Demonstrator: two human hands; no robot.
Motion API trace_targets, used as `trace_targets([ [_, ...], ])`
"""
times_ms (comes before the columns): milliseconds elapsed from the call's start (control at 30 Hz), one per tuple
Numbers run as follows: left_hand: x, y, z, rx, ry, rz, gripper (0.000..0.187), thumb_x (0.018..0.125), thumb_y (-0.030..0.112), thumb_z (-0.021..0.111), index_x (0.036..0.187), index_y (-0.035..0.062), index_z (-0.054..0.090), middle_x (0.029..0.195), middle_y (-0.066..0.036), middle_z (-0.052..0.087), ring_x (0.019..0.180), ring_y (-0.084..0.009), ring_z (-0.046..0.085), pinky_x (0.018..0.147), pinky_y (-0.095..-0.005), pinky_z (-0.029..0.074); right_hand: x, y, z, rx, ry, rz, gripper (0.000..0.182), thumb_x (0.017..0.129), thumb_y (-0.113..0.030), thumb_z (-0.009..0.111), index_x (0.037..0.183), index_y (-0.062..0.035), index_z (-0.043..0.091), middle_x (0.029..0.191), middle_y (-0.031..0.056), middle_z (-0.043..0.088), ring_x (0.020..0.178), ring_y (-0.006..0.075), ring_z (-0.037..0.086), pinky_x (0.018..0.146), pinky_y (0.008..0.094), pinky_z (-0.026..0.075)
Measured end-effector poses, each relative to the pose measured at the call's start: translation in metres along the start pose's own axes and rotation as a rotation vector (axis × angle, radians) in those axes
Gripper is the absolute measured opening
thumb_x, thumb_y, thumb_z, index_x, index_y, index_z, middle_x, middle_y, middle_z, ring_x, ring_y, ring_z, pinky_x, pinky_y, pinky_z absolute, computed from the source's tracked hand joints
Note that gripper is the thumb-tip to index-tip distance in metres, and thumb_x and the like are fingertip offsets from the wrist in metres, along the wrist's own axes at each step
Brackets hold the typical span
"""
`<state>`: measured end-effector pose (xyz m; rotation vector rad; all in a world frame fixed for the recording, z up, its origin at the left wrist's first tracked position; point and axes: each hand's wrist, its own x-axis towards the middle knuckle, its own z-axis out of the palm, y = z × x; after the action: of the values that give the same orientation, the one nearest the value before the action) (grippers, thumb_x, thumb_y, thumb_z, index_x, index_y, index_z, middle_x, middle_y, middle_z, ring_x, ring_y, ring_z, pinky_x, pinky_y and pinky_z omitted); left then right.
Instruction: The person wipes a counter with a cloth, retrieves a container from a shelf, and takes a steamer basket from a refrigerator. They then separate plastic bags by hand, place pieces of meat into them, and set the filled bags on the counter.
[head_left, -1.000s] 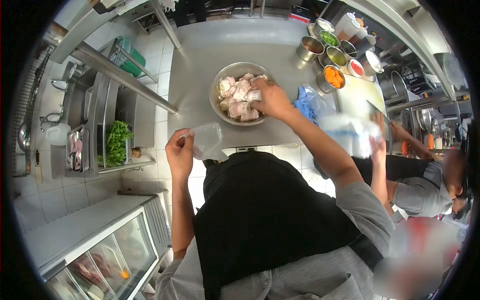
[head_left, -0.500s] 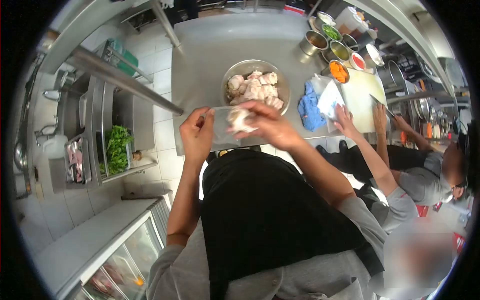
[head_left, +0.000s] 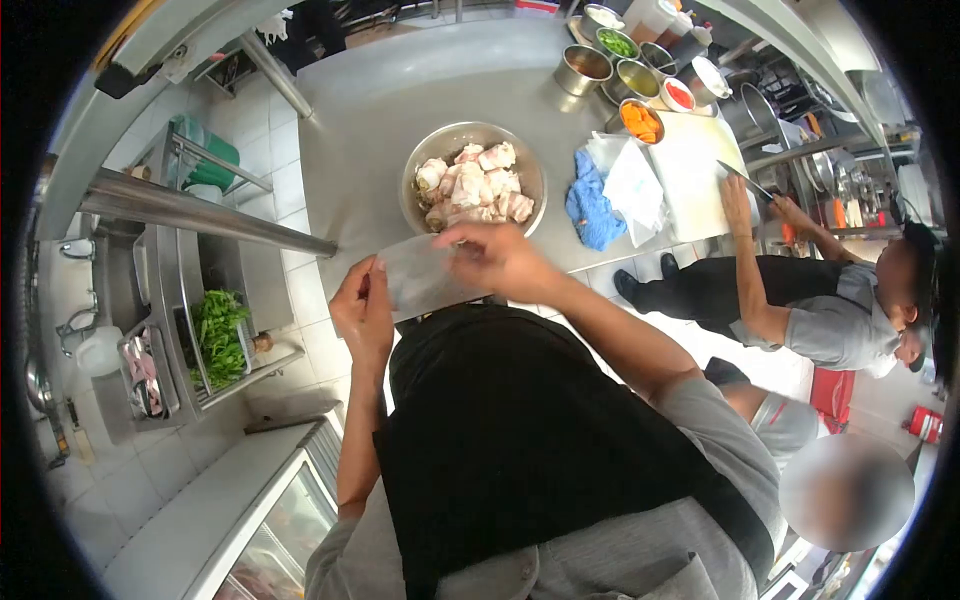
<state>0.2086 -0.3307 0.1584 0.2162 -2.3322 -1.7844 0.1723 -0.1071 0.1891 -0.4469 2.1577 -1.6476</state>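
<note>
A translucent plastic bag (head_left: 425,278) is stretched flat between my hands, just in front of the table edge. My left hand (head_left: 363,312) pinches its left side between thumb and fingers. At the bag's upper right edge is my right hand (head_left: 505,262), its fingers slightly blurred and closed on the plastic. Just beyond both hands, a round metal bowl (head_left: 538,160) holds several pieces of raw pale meat (head_left: 478,183), probably chicken. No piece of meat shows in either hand.
Right of the bowl lie a crumpled blue cloth (head_left: 594,205) and a stack of plastic bags (head_left: 634,188). A co-worker with a knife (head_left: 745,178) works at a white cutting board (head_left: 690,150). Metal containers (head_left: 583,72) of ingredients stand behind. Leafy greens (head_left: 220,335) sit at left.
The meat piece has gone from my right hand, which now touches the bag's edge. Another person's hand has left the stacked bags. The whole view has shifted.
</note>
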Motion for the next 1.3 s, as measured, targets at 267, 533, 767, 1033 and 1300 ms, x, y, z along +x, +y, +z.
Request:
trace_targets([
  [267,0.004,0.007,-0.005,-0.113,-0.011,-0.127,0.022,0.097,0.014,0.063,0.106,-0.0051,0.068,0.069,-0.001,0.059,0.057,-0.0054,0.051,0.050,-0.0229,0.044,0.065,0.053,-0.124,-0.951,0.272,-0.375,0.032,0.076,0.000,0.064,0.107,-0.0063,0.067,0.103,0.0082,0.067,0.096,0.0257,0.062,0.084,0.0376,0.052],
  [533,0.000,0.005,-0.008,-0.046,-0.031,-0.154,0.020,0.095,0.013,0.066,0.105,-0.0043,0.068,0.061,0.002,0.052,0.054,-0.0043,0.044,0.049,-0.0224,0.036,0.113,0.083,-0.132,-1.452,-0.143,-0.487,0.033,0.078,-0.012,0.064,0.110,-0.0143,0.068,0.111,0.0022,0.064,0.112,0.0228,0.054,0.097,0.0411,0.042],
  [767,-0.002,0.010,-0.009,0.077,0.017,-0.060,0.018,0.090,0.008,0.070,0.103,-0.0049,0.069,0.059,0.003,0.047,0.054,-0.0050,0.039,0.049,-0.0240,0.032,0.120,0.073,-0.130,-1.546,-0.212,-0.514,0.026,0.076,-0.016,0.067,0.102,-0.0123,0.068,0.103,0.0029,0.065,0.108,0.0206,0.055,0.091,0.0372,0.040],
  [1033,-0.001,0.008,-0.004,0.040,0.018,-0.014,0.017,0.091,0.009,0.070,0.102,-0.0040,0.069,0.062,0.001,0.051,0.058,-0.0055,0.043,0.053,-0.0233,0.035,0.126,0.054,-0.135,-1.576,-0.367,-0.447,0.043,0.064,-0.019,0.075,0.105,-0.0105,0.068,0.102,0.0040,0.063,0.107,0.0216,0.054,0.092,0.0374,0.039],
  [1300,0.000,0.012,0.000,0.014,-0.016,-0.070,0.016,0.090,0.008,0.070,0.102,-0.0032,0.069,0.064,0.002,0.051,0.059,-0.0055,0.042,0.054,-0.0233,0.036,0.126,0.070,-0.141,-1.531,-0.376,-0.531,0.061,0.064,-0.023,0.079,0.123,-0.0169,0.065,0.105,0.0008,0.064,0.112,0.0184,0.052,0.092,0.0366,0.037],
])
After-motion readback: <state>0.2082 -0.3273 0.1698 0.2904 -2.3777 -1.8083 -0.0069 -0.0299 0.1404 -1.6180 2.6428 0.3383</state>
